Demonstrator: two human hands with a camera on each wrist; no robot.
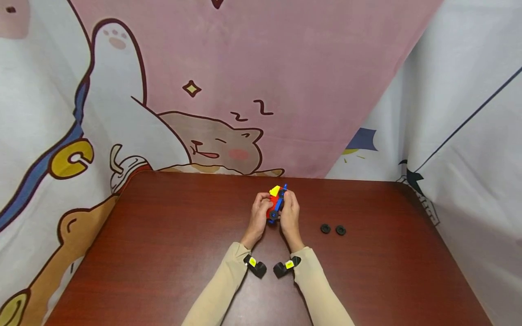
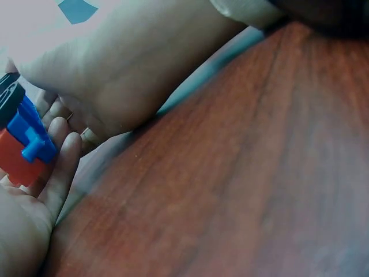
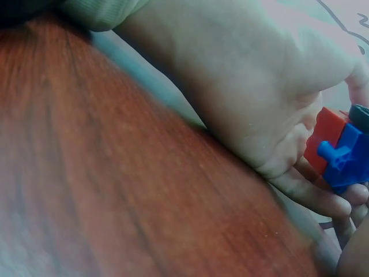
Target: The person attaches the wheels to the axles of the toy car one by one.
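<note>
A small toy car (image 1: 279, 203) of red, blue and yellow plastic with black wheels is held up between both hands, over the far part of the table. The left hand (image 1: 258, 216) grips its left side, thumb lying on the red part. On the other side the right hand (image 1: 290, 218) grips the car by its blue edge and a wheel. A blue peg (image 2: 31, 149) sticks out from its near end in the left wrist view. From the right wrist, the red block (image 3: 326, 138) shows beside the blue piece. Fingers hide part of the underside.
Two loose black wheels (image 1: 332, 229) lie side by side on the brown table (image 1: 387, 271), right of the right hand. Behind the table's far edge hangs a printed cloth (image 1: 310, 90). Each wrist wears a black camera (image 1: 255, 267).
</note>
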